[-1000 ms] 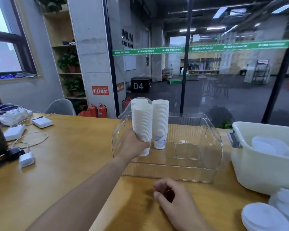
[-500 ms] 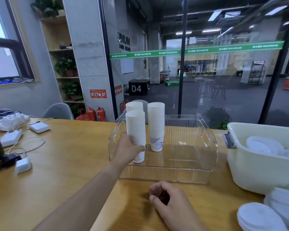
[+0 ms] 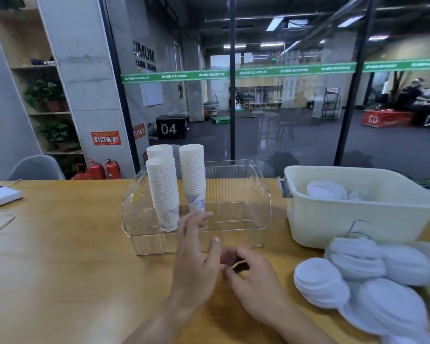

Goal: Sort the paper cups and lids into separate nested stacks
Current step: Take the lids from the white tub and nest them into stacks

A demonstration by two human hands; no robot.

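Note:
Three tall nested stacks of white paper cups stand in the clear plastic bin: a front left stack, a stack behind it and a right stack. My left hand hovers in front of the bin with straight fingers, holding nothing. My right hand rests on the table beside it, fingers loosely curled and empty. Piles of white lids lie at the right on the table.
A cream plastic tub with more lids inside stands right of the clear bin. White chargers and cables lie at the table's left edge. A glass wall runs behind the wooden table.
My left hand has let go of the front left cup stack, which now stands in the bin, and has drawn back toward me. The view has turned to the right.

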